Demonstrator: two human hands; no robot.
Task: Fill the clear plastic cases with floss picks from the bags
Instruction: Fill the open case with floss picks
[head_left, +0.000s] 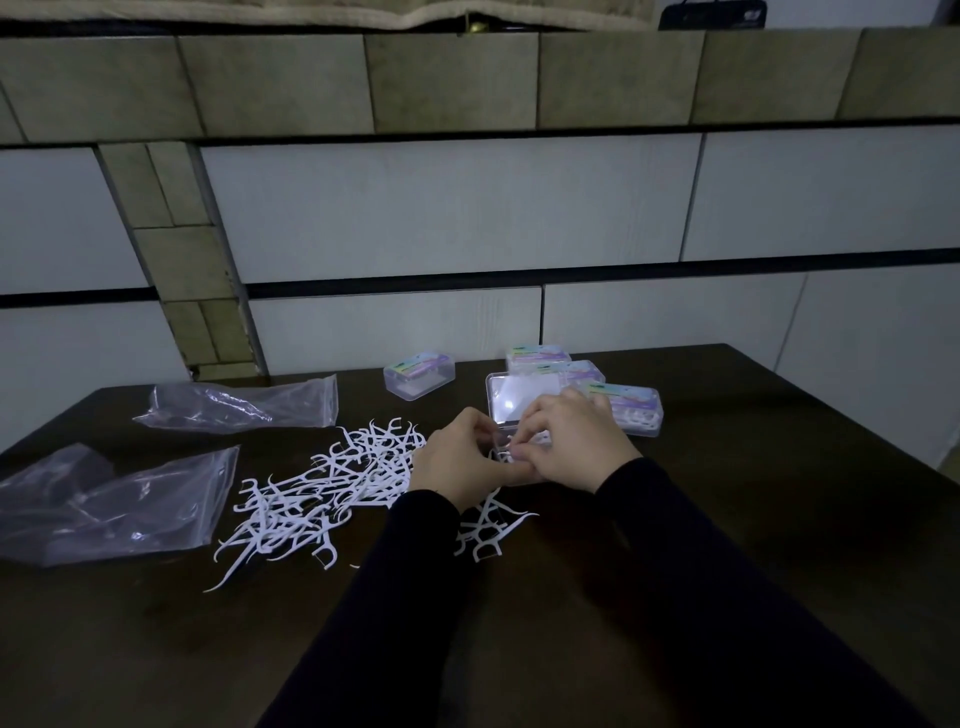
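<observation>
A heap of white floss picks (332, 488) lies spread on the dark table (727, 493), with a few more picks (488, 530) just in front of my wrists. An open clear plastic case (519, 405) stands behind my hands, its lid raised. My left hand (457, 462) and my right hand (571, 447) meet over the case's front edge, fingers curled and pinching floss picks between them. The case's tray is mostly hidden by my hands.
Two clear plastic bags (244, 405) (114, 504) lie flat at the left. A closed labelled case (418, 376) stands at the back centre. Three more cases (537, 356) (582, 371) (634, 410) cluster at the back right. A tiled wall rises behind the table.
</observation>
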